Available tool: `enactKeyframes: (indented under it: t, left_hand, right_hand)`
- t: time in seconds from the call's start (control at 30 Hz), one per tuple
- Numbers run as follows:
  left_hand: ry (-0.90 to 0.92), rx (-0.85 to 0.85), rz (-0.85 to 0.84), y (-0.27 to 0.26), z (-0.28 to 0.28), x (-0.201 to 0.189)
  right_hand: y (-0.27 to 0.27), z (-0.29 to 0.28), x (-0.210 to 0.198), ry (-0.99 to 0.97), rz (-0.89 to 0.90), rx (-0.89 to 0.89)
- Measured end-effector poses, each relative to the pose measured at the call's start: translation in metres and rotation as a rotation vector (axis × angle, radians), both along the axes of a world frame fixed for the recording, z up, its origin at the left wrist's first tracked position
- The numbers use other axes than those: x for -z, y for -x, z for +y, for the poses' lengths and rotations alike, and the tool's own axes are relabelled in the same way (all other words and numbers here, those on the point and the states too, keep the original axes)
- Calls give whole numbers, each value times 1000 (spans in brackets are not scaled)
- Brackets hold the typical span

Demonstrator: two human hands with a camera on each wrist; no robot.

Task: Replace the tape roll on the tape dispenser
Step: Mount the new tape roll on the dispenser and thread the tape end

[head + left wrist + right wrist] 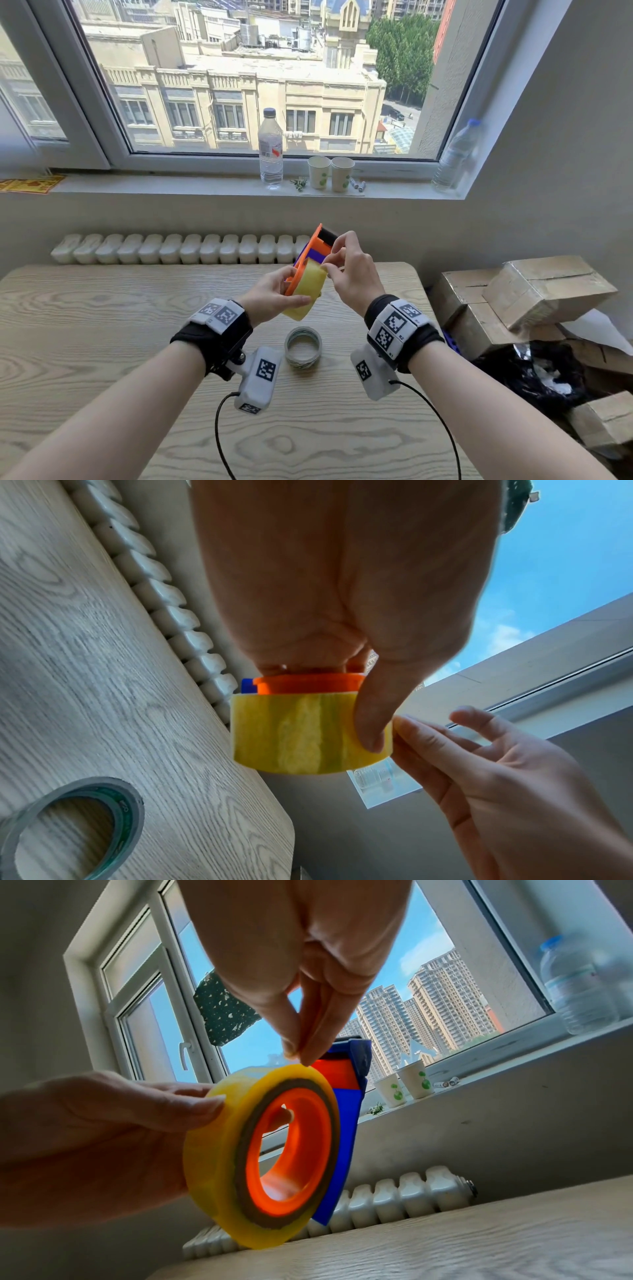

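An orange and blue tape dispenser is held up above the table, with a full yellow tape roll seated on its orange hub. My left hand grips both: the thumb presses on the roll's outer face and the fingers curl behind the orange side plate. My right hand pinches the top edge of the yellow tape roll between thumb and forefinger, right by the dispenser's blue part. A thin, nearly used-up grey roll lies flat on the table below.
The wooden table stands against a white radiator. Cardboard boxes and a black bag crowd the right side. On the window sill stand two water bottles and two paper cups.
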State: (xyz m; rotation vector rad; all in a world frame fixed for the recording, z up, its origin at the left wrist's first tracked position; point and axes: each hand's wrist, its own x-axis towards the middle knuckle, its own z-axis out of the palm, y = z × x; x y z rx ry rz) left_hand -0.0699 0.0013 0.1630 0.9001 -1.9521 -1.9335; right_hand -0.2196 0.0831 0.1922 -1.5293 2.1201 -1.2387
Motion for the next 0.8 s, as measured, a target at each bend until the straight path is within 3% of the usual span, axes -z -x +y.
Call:
enactKeyframes:
  t: [0.43, 0.8]
  left_hand:
    - [48, 22, -26, 0, 3, -2]
    - [89, 59, -16, 3, 1, -1]
  right_hand:
    - [3, 1, 0, -141, -133, -43]
    - [7, 0, 3, -45, -139, -14]
